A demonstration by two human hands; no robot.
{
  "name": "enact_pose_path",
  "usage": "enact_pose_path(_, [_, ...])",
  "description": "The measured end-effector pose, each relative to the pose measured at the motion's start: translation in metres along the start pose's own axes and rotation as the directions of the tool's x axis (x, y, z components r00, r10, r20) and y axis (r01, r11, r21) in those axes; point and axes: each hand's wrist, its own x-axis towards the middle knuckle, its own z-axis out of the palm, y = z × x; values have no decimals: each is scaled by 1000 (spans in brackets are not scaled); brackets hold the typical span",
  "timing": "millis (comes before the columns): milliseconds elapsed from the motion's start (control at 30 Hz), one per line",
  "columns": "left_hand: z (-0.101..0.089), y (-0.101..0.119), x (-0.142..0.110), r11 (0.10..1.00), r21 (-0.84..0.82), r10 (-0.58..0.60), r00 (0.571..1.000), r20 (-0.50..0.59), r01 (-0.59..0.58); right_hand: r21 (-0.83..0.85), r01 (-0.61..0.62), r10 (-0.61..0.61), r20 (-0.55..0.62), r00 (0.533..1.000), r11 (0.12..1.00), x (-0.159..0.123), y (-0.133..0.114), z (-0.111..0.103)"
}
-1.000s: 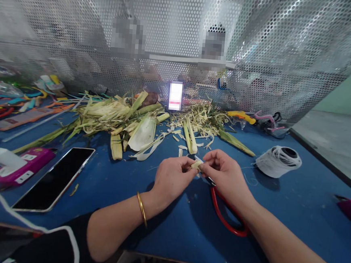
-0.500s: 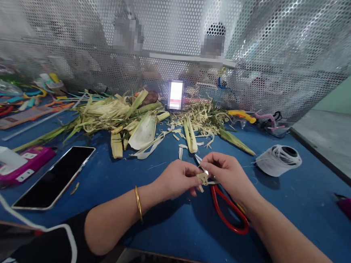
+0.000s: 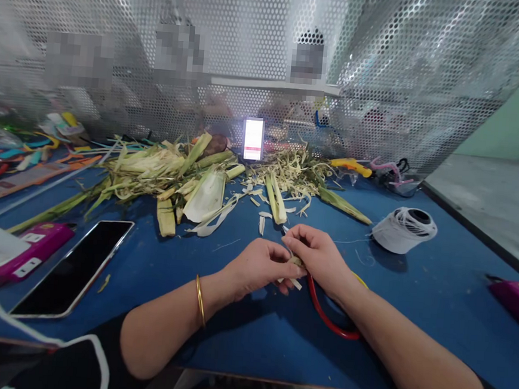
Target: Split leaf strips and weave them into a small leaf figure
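Observation:
My left hand [image 3: 260,268] and my right hand [image 3: 315,256] meet over the blue table [image 3: 250,313], fingers curled. Between them sits a small pale leaf strip [image 3: 296,263], pinched by the left fingers. My right hand is closed round red-handled scissors [image 3: 328,317], whose loop shows under the wrist and whose blade tip pokes out above the fingers. A gold bangle [image 3: 198,300] circles my left wrist.
A heap of green and pale leaf strips [image 3: 189,174] lies across the table's far side. A white thread spool [image 3: 404,230] stands to the right, a dark phone [image 3: 74,267] and a pink pack [image 3: 21,248] to the left. Perforated metal screen [image 3: 387,60] behind.
Both hands have dropped lower and nearer to me with the leaf piece and scissors. The right hand now covers more of the strip.

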Motion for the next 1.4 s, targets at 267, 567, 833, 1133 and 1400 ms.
enact_pose_path(267, [-1,0,0,998,-11,-60,998,5,60,-104,144,-153,-82,985,984,1,0,0])
enact_pose_path(567, [-10,5,0,993,-106,-68,988,-139,53,-311,158,-152,43,987,937,2,-1,-18])
enact_pose_path(833, [-11,4,1,987,-149,-84,986,-145,63,-501,230,-309,-80,948,835,4,6,-18])
enact_pose_path(1133, [-18,-1,7,931,-365,-82,964,-251,-16,-680,725,-709,458,536,109,-10,-12,-9])
enact_pose_path(1400, [-18,-1,9,954,-290,-30,942,-336,-73,-708,699,-686,558,468,-99,-11,-11,-4])
